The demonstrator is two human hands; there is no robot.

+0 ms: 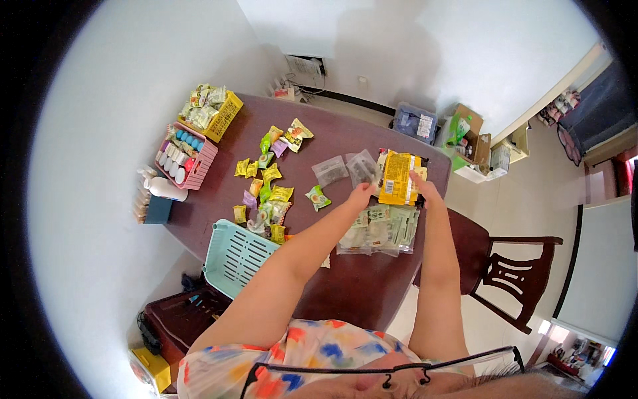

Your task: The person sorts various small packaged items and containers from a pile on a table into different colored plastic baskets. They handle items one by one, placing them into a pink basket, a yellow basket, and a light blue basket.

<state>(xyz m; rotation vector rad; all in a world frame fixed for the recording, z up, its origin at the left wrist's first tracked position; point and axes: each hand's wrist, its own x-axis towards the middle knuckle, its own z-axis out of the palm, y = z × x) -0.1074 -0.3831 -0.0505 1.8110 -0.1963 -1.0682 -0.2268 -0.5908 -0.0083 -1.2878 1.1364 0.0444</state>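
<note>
My left hand [362, 192] is closed at the lower corner of a clear sachet [362, 167] with dark contents, close to the left edge of a yellow packet [397, 174]. My right hand [427, 189] grips the right edge of that packet, fingers on its top face. Another clear sachet [330, 171] lies just to the left. Below the yellow packet are several flat clear-and-pale-green packets [379, 229], side by side. A small green-and-white wrapped snack [318, 197] rests left of my left hand. Farther left, several yellow, green and purple wrapped snacks [271, 174] are scattered on the table.
On the dark red table [339, 296] stand a light-blue slotted basket [229, 256], a pink basket [199, 171] of bottles and a yellow basket [226, 117] of snacks. A white pump bottle [167, 189] is at the left edge. A wooden chair [515, 272] stands at the right.
</note>
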